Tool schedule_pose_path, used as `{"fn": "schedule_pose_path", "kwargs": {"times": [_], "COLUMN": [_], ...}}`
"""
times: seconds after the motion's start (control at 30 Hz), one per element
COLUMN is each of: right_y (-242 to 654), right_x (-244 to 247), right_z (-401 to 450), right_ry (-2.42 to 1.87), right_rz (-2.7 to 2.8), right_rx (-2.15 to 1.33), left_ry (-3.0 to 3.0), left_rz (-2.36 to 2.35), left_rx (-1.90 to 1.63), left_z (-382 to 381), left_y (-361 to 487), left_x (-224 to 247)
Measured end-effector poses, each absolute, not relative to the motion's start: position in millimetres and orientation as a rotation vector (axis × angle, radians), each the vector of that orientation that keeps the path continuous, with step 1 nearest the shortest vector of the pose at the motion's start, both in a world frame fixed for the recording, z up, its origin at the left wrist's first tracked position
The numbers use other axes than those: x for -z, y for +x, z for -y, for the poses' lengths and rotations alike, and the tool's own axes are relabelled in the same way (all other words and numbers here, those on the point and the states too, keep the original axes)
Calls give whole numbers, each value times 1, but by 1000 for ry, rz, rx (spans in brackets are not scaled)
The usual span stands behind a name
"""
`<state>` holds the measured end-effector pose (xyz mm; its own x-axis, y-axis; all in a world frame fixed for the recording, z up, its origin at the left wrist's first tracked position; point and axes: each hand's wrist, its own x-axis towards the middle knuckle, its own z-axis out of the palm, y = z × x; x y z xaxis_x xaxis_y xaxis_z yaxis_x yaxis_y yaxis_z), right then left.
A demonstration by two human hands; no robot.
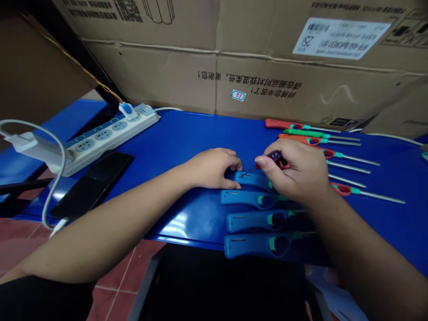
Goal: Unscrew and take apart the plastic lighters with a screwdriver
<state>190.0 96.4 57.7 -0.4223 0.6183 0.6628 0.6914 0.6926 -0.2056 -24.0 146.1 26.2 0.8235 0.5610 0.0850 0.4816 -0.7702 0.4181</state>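
My right hand (297,169) grips a small screwdriver (275,155) with a dark handle. Its thin shaft slants down to the slot in the handle of a blue long-necked lighter (254,179). At the handle's rounded end, my left hand (216,169) closes its thumb and fingers on that lighter, which lies flat on the table. My right hand and wrist hide its front part. Nearer to me lie several more blue lighters (245,198), side by side with handles to the left. Beyond my right hand are red and orange lighters (284,124) and a green one (304,133), partly covered.
A large cardboard box (167,76) stands along the back of the blue table (187,214). On the left lie a white power strip (110,138) with plugs and cables, and a black phone (95,183). The table's front edge runs close below the nearest lighter.
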Motion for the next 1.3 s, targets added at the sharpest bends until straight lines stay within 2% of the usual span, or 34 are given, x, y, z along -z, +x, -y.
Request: {"fn": "schedule_pose_path", "kwargs": {"times": [0.2,0.4,0.47,0.67,0.87,1.03,1.23,1.3], "right_y": [185,163,157,164,166,171,173,175], "right_x": [-61,-90,-107,-134,-121,-119,-119,-120], "right_z": [-93,-95,-100,-115,-120,-123,-125,-125], "right_ry": [-1021,-1429,-1503,-1134,-1185,-870,-1121,-1115], "right_rz": [2237,2394,2532,3026,2942,2954,2872,2873], "right_rx": [162,392,370,14,104,-246,-32,-76], "left_ry": [2637,2589,2560,2578,2580,2566,2568,2574], "left_rz": [-781,-796,-806,-777,-767,-751,-753,-739], "left_rx": [-301,-310,-324,-357,-421,-418,-401,-394], "left_z": [-145,-145,-145,-145,-146,-146,-147,-147], "left_y": [-24,-24,-24,-24,-25,-26,-25,-25], "left_x": [-27,-27,-26,-24,-20,-20,-22,-22]}}
